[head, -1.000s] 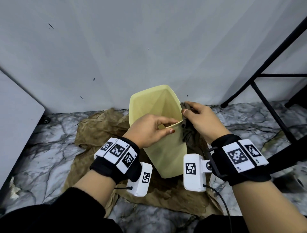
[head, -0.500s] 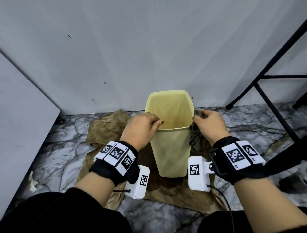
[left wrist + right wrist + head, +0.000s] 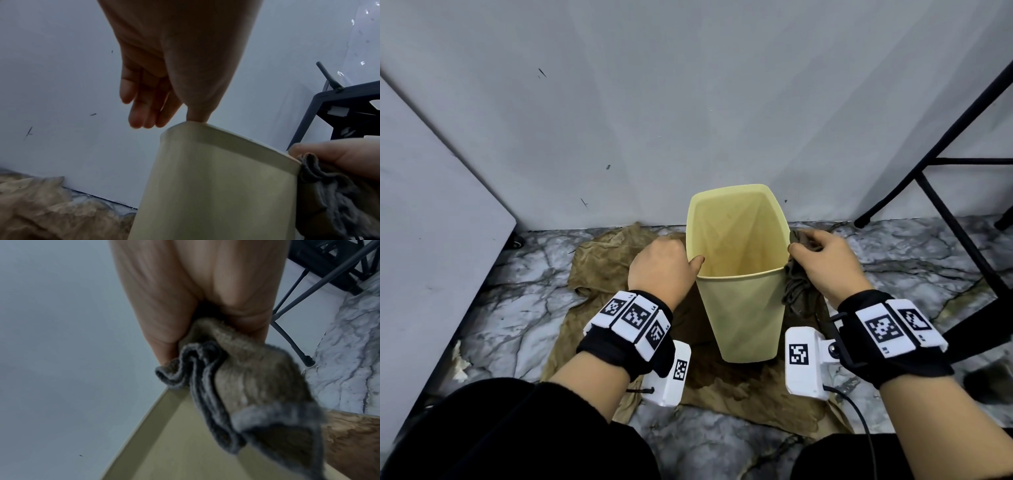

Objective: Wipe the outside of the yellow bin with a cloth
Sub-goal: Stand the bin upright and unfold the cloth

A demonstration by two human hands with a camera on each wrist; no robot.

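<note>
Yellow plastic bin [image 3: 739,308], tall and tapered with faceted walls, stands upright on a crumpled tan sheet [image 3: 606,270] spread over the grey marble-patterned floor [image 3: 493,308], close to the far white wall [image 3: 688,102].

Left hand [image 3: 659,265] sits at the left side of the bin rim. Its thumb tip touches the top edge of the rim; in the left wrist view the fingers [image 3: 141,110] hang loosely, nearly straight, just outside the left wall, grasping nothing.

Right hand [image 3: 825,262] sits at the right side of the rim, fingers clenched around a bunched grey-brown terry cloth [image 3: 799,291]. The cloth lies against the outer right wall just below the rim and hangs down from the fist.

Both wrists carry black straps with white blocks printed with square black-and-white marker codes; no readable lettering or brand is visible on them or on the bin.

Black metal frame [image 3: 941,178] stands at the far right, apart from the bin.
</note>
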